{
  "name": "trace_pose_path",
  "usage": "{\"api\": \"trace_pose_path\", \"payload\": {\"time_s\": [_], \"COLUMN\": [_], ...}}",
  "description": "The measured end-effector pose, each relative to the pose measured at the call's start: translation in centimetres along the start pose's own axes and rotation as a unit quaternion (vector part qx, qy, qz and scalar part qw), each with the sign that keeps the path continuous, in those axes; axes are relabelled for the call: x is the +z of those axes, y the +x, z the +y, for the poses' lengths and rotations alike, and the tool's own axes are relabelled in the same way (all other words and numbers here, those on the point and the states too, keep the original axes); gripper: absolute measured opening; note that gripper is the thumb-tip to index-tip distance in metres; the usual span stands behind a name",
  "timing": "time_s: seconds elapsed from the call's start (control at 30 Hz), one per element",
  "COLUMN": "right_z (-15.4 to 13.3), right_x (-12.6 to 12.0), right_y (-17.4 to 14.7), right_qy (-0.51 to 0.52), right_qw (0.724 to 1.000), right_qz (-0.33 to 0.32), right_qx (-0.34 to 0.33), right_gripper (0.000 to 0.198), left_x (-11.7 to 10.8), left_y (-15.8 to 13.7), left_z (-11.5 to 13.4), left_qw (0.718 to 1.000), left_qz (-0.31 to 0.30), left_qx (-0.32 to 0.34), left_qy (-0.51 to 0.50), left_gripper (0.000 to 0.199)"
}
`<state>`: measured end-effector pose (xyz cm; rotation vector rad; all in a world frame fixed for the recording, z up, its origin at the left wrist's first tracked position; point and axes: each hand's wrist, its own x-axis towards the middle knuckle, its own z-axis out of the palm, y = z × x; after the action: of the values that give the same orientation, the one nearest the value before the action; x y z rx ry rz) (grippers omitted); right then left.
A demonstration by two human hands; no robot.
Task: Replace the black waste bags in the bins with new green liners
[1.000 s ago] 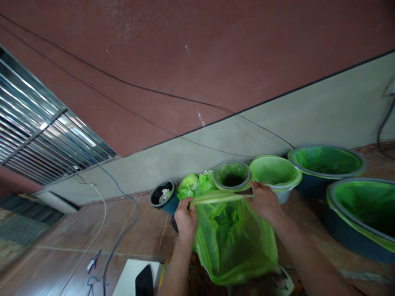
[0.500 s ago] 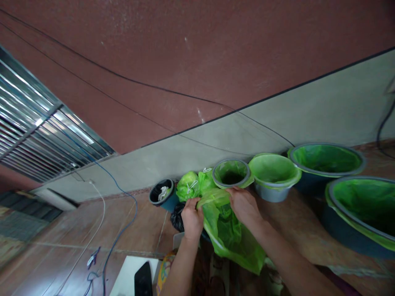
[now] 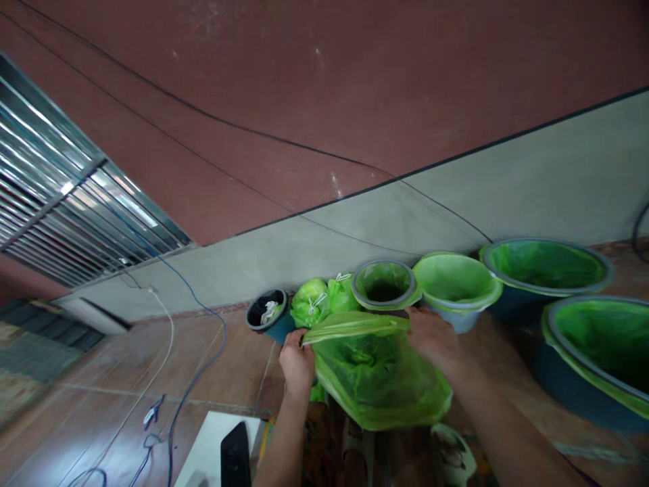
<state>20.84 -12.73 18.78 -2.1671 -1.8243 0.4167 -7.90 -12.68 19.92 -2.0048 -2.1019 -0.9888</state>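
A translucent green plastic bag (image 3: 380,396) is stretched between my two hands, its hemmed rim pulled nearly straight across the top. My left hand (image 3: 297,358) grips the rim's left end with closed fingers. At the right end my right hand (image 3: 433,338), slightly blurred, is closed on the same rim. The bag's body hangs open below. Just behind it stand a small grey-rimmed bin (image 3: 384,284) and a light grey bucket (image 3: 458,291), both with green liners. Two knotted green bags (image 3: 310,302) with white ties sit behind my left hand.
Two larger dark tubs with green liners, a back tub (image 3: 547,264) and a front tub (image 3: 598,365), stand at right. A blue bin (image 3: 276,328) holds white scraps. At lower left, a black phone (image 3: 235,456) lies on a white surface (image 3: 205,443). A blue hose (image 3: 203,372) crosses the floor.
My hands have moved apart, left hand leftward and right hand rightward. The bag's rim, bunched before, is now drawn taut and its body has spread wider.
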Motion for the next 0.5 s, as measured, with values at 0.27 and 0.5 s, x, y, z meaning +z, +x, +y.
{"api": "trace_pose_path", "payload": {"time_s": [0.27, 0.5], "right_z": [-6.3, -6.1], "right_x": [2.2, 0.6], "right_y": [-2.9, -1.1], "right_qy": [0.048, 0.032], "right_qw": [0.975, 0.987], "right_qz": [0.037, 0.061], "right_qx": [-0.214, -0.149], "right_gripper": [0.068, 0.034], "left_x": [1.3, 1.7], "left_y": [-1.3, -1.9], "left_z": [5.3, 3.5], "left_qw": [0.994, 0.996], "left_qz": [-0.035, -0.048], "left_qx": [0.063, 0.056], "left_qy": [-0.077, -0.057], "left_gripper": [0.029, 0.031]}}
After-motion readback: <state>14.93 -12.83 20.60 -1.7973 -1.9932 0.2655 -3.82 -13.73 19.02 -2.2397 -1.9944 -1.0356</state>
